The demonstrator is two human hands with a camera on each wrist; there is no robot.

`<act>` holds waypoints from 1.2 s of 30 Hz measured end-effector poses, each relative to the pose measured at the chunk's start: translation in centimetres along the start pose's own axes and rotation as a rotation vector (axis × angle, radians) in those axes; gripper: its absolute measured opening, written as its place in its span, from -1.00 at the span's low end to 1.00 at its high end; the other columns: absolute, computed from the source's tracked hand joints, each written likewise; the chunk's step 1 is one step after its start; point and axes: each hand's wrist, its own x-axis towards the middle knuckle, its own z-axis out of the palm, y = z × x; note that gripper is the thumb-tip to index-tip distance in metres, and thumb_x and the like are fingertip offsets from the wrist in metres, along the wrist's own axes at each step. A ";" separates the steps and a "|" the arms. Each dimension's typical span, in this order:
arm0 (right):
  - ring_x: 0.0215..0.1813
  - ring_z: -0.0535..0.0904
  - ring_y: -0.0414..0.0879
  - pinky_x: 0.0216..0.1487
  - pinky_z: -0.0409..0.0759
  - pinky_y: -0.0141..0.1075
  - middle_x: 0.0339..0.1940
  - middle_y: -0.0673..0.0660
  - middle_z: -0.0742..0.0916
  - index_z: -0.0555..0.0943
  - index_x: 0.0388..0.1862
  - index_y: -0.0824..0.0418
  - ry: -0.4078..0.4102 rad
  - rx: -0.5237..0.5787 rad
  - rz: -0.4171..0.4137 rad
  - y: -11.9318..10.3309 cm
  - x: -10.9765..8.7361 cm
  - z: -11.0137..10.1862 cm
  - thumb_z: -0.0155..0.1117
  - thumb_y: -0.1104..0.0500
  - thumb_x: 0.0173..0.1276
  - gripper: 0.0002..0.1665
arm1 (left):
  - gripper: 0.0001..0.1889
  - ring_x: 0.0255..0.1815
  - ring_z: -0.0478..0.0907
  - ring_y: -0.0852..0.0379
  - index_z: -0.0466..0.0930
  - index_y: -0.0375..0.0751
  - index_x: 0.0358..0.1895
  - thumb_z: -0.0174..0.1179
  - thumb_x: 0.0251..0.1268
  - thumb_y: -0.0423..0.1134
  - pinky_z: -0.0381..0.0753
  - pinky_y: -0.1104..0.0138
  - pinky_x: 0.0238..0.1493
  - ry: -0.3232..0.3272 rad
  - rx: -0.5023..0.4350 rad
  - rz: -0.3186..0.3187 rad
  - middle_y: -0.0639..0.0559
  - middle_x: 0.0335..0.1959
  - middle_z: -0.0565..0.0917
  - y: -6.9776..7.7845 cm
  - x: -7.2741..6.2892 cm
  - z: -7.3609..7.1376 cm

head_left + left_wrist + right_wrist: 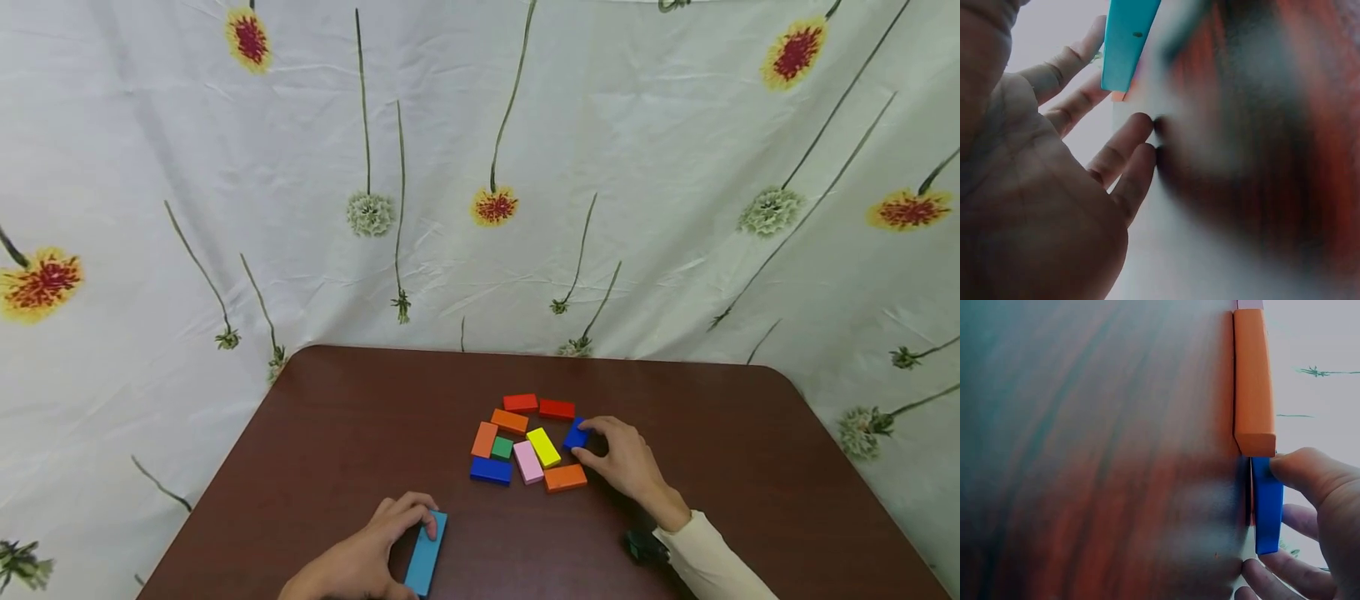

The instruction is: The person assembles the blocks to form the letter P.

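Note:
My right hand [626,462] pinches a small blue block [576,435] between thumb and fingers, at the right side of a group of coloured blocks. In the right wrist view the thumb and fingertips lie at opposite ends of this blue block [1268,506], and an orange block [1255,381] sits close beside it. Nearer the front of the table, my left hand [375,542] grips a longer light blue block [426,552] lengthwise, thumb at the near end and fingers at the far end. That light blue block [1127,47] partly shows in the left wrist view.
Around the group are two red blocks [521,403], orange blocks [510,422], a green block [502,448], a second blue block [491,471], a pink block [528,462] and a yellow block [543,447]. A dark object [643,546] is by my right wrist. Flowered cloth [450,267] hangs behind the brown table [337,417].

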 end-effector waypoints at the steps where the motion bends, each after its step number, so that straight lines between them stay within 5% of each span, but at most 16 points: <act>1: 0.09 0.65 0.14 0.07 0.64 0.08 0.15 0.20 0.69 0.69 0.08 0.12 -0.002 0.001 0.001 0.0 0.0 0.0 0.52 -0.05 0.21 -0.50 | -0.48 0.14 0.14 0.13 0.42 0.14 -0.02 0.53 0.03 0.02 0.39 0.36 -0.01 0.011 0.001 0.012 0.14 0.28 0.32 -0.1 -0.1 0.1; 6: 0.08 0.65 0.13 0.07 0.64 0.07 0.13 0.19 0.70 0.69 0.06 0.13 0.009 0.002 -0.014 0.1 0.0 0.1 0.52 -0.03 0.22 -0.52 | -0.46 0.09 0.15 0.16 0.41 0.10 -0.03 0.54 0.01 0.04 0.36 0.36 -0.05 0.064 0.037 0.062 0.09 0.24 0.34 -0.5 -0.2 0.6; 18: 0.02 0.67 0.11 0.03 0.67 0.03 0.09 0.21 0.72 0.71 0.03 0.18 0.042 0.047 -0.063 -0.3 0.4 -0.3 0.55 0.01 0.19 -0.54 | -0.53 0.19 0.15 0.13 0.44 0.20 0.04 0.42 0.14 0.14 0.35 0.35 0.13 0.043 -0.020 -0.068 0.17 0.33 0.34 -1.2 -0.8 0.5; 36: -0.02 0.69 -0.01 -0.03 0.70 -0.13 0.00 0.06 0.75 0.74 -0.05 0.10 0.069 0.220 -0.170 -5.2 0.6 -0.4 0.60 0.08 0.13 -0.61 | -0.55 0.20 0.20 0.14 0.46 0.15 0.02 0.45 0.13 0.06 0.33 0.31 0.15 0.028 -0.062 -0.061 0.14 0.23 0.41 -1.5 -0.7 -0.3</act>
